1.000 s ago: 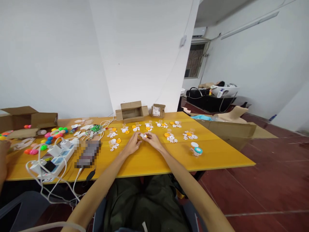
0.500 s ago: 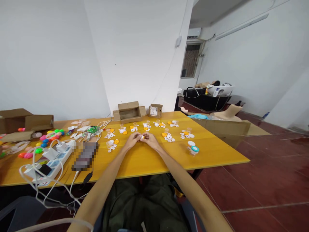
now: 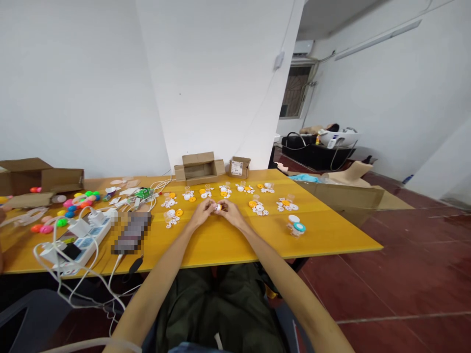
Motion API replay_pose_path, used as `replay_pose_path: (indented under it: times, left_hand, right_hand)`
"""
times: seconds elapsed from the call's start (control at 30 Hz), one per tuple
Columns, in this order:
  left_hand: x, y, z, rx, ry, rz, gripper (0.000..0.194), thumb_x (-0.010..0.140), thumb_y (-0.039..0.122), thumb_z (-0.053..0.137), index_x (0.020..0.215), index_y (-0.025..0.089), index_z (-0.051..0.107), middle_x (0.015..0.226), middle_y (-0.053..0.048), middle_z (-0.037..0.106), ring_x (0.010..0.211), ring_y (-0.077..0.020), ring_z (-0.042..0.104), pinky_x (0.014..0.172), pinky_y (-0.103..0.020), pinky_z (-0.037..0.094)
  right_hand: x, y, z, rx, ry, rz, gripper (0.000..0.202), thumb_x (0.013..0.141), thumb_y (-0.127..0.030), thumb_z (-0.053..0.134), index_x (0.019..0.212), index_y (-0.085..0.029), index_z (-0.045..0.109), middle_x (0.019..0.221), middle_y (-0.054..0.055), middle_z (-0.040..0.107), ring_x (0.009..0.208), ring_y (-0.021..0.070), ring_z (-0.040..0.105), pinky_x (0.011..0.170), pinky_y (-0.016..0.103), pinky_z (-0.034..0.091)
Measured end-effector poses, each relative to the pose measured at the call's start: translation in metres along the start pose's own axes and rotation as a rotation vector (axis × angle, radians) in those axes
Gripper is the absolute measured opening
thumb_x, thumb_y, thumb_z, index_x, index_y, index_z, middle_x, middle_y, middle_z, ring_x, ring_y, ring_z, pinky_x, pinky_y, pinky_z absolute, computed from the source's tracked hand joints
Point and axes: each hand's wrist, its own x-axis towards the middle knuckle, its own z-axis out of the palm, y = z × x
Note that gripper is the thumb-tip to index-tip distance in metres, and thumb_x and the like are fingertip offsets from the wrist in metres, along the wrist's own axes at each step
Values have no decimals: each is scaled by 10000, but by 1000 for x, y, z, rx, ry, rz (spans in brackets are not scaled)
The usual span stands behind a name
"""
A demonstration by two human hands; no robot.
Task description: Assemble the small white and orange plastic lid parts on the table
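Above the middle of the table, my left hand (image 3: pixel 202 214) and my right hand (image 3: pixel 231 214) meet with fingers closed around a small white-and-orange round piece (image 3: pixel 219 207). My fingers partly hide it, so its exact kind is unclear. Around my hands lie small groups of parts: white discs (image 3: pixel 260 208) with holes, orange rings (image 3: pixel 178 213) and clear plastic cups (image 3: pixel 290 198). To the right of my hands stand two clear jars, one with a teal lid (image 3: pixel 299 227) and one with a white lid (image 3: pixel 293 218).
Cardboard boxes (image 3: pixel 199 169) stand at the table's back by the wall. On the left are a white power strip (image 3: pixel 86 242) with tangled cables, a blurred dark device (image 3: pixel 133 233), a green circuit board (image 3: pixel 143 193) and bright plastic balls (image 3: pixel 69 212). A large carton (image 3: pixel 338 198) sits beyond the right edge.
My hands stay together at the same spot, and more of the white-and-orange piece shows between the fingertips. The whole view has shifted slightly.
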Motion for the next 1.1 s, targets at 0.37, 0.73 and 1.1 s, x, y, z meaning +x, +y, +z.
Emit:
replay_pose_path:
  times: [0.37, 0.73, 1.1]
  left_hand:
    - [-4, 6, 1, 182, 75, 29, 447, 863, 607, 567, 697, 196, 626, 591, 20, 585, 640, -168, 562, 630, -277, 448]
    - [-6, 14, 1, 76, 16, 47, 373, 792, 568, 674, 827, 199, 634, 735, -9, 672, 689, -168, 604, 667, -281, 470]
    - [-4, 9, 1, 157, 95, 88, 303, 765, 507, 718, 808, 212, 665, 815, -10, 685, 781, -177, 618, 754, -290, 497]
  right_hand:
    - [-2, 6, 4, -38, -19, 2, 322, 603, -358, 828, 808, -221, 622, 822, 1, 698, 778, 197, 670, 781, 368, 558]
    - [-4, -6, 2, -40, -21, 50, 291, 582, -329, 824, 765, -212, 629, 739, -15, 692, 723, 187, 650, 706, 323, 527]
    - [-4, -9, 1, -310, -9, -72, 204, 620, -294, 825, 736, -218, 676, 798, 4, 693, 812, 208, 630, 763, 322, 484]
